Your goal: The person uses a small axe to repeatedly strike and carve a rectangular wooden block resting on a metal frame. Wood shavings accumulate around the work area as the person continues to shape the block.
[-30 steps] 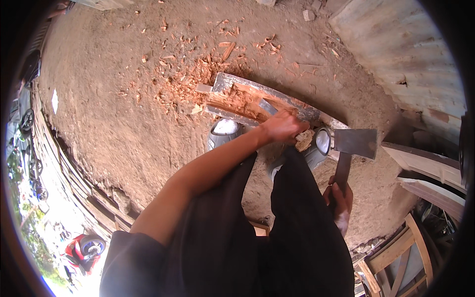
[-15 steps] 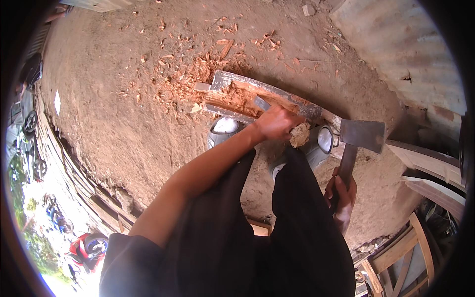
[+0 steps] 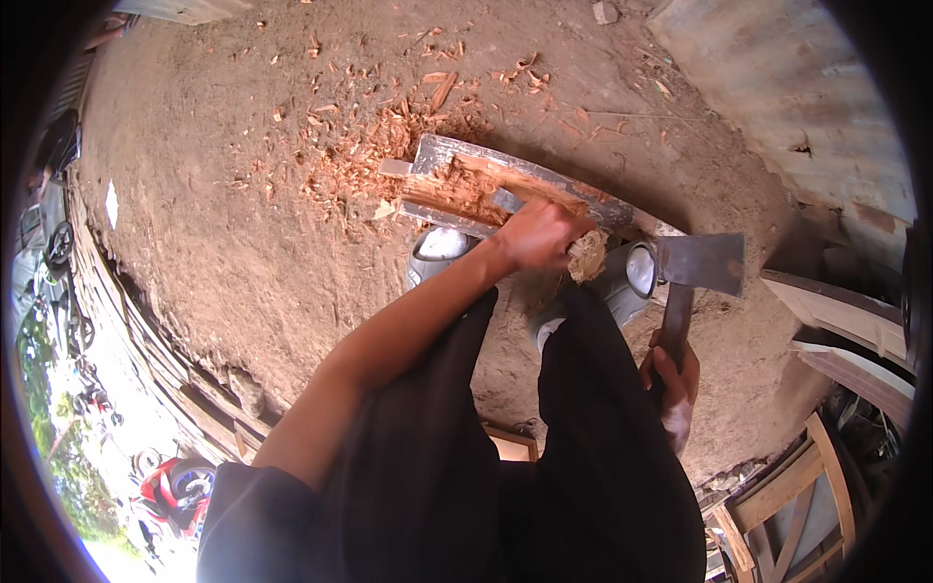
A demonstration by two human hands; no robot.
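Note:
My left hand (image 3: 540, 235) grips a chisel, its flat metal blade (image 3: 505, 199) angled into the splintered reddish hollow of a weathered timber piece (image 3: 472, 152) lying crosswise on the ground. The chisel's frayed, pale wooden handle end (image 3: 586, 258) sticks out beside my fist. My right hand (image 3: 671, 381) holds a hatchet by its dark handle, with the broad metal head (image 3: 702, 263) raised just right of the chisel's handle end, apart from it. My two grey shoes (image 3: 439, 251) are at the timber's near side, below dark trousers.
Wood shavings (image 3: 374, 146) are scattered over dirt ground (image 3: 224, 243). A corrugated metal sheet (image 3: 777, 97) stands at upper right. Wooden panels and frames (image 3: 777, 500) lean at right. Long planks (image 3: 155, 340) lie along the left, with motorbikes (image 3: 175, 486) beyond in bright light.
My left hand and the chisel have shifted slightly up and left along the hollow. The hatchet in my right hand has risen a little in the view. The camera view has shifted slightly.

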